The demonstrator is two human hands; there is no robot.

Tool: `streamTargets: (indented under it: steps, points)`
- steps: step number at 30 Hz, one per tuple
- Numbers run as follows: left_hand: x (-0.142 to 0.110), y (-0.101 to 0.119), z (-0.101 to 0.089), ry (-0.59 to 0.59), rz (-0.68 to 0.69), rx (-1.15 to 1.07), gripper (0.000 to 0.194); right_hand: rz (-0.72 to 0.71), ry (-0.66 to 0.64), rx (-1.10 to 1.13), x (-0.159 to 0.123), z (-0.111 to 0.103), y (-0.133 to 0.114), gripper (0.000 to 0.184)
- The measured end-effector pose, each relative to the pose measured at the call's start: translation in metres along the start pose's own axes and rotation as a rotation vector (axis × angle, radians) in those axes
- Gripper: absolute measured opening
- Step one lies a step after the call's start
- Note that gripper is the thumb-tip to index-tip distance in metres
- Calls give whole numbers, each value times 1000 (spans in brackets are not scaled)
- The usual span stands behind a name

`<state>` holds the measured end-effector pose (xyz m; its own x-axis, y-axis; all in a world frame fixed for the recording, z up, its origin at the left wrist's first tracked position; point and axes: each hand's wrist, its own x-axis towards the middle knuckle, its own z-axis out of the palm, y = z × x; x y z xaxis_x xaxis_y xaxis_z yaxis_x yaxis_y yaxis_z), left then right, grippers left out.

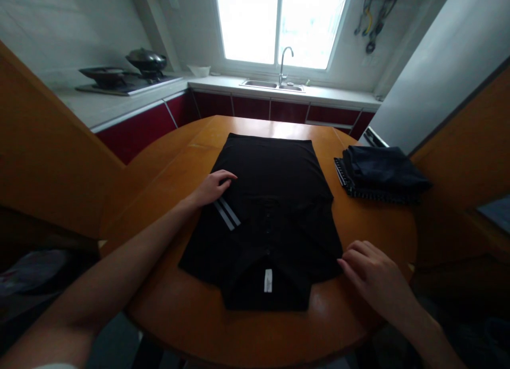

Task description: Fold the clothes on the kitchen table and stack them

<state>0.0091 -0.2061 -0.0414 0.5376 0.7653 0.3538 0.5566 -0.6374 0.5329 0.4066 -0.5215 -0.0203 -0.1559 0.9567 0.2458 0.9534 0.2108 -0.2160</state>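
1. Across the wooden table (171, 162), a black shirt (274, 172) lay spread flat, its collar toward the person and its hem toward the window (247, 24); a white label (268, 280) showed inside the collar.
2. At the shirt's left edge, the left hand (215, 187) lay just beside two pale stripes (227, 214), fingers bent and close together, a narrow gap between them and the thumb.
3. By the opposite sleeve's corner, the right hand (368, 265) had curled fingers, thumb tip at the cloth; whether it pinched the fabric, I could not tell.
4. Near the table's right edge sat folded dark clothes (384, 170).
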Motion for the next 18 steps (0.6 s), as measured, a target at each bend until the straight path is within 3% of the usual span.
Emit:
streamTargets:
  steps: [4, 9, 13, 18]
  points:
    - [1, -4, 2, -4, 2, 0, 32, -4, 94, 148, 60, -4, -5, 26]
    - [-2, -7, 1, 10, -3, -9, 31, -206, 2, 134, 132, 34, -14, 45]
    - [-4, -8, -1, 11, -22, -2, 30, -306, -166, 53, 142, 67, -19, 61]
    - [-1, -10, -6, -49, -67, 72, 29, -372, -258, 89, 133, 73, -15, 65]
